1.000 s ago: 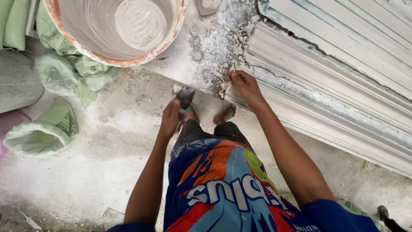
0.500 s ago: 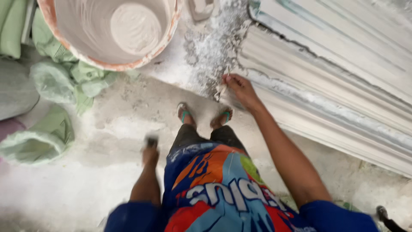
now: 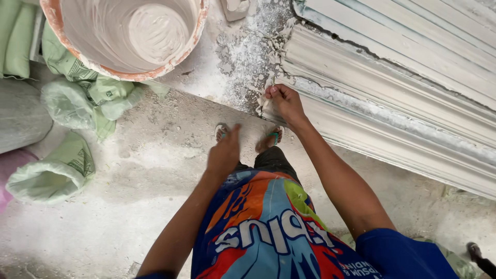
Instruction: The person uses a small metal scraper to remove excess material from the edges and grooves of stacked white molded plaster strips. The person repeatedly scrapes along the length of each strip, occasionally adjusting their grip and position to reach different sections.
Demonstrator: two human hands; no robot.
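Note:
I look down at my colourful shorts (image 3: 268, 227) and my sandalled feet (image 3: 271, 138) on a dusty concrete floor. My right hand (image 3: 283, 102) is closed in a fist on the broken near end of a long white plaster moulding (image 3: 392, 129), which runs off to the right. My left hand (image 3: 225, 154) hangs in the air above my left foot, its back to the camera, fingers mostly curled and one finger sticking forward. Whether it holds anything is hidden.
A large bucket (image 3: 170, 64) with wet white plaster inside stands at the top left. Green sacks (image 3: 77, 103) and a grey sack (image 3: 20, 116) lie to its left. Plaster crumbs (image 3: 243, 57) cover the floor ahead. More mouldings (image 3: 413, 36) are stacked at the top right.
My left hand, which held a dark tool by my feet, dropped back to my side and has now come forward again. The right hand stayed on the moulding's end.

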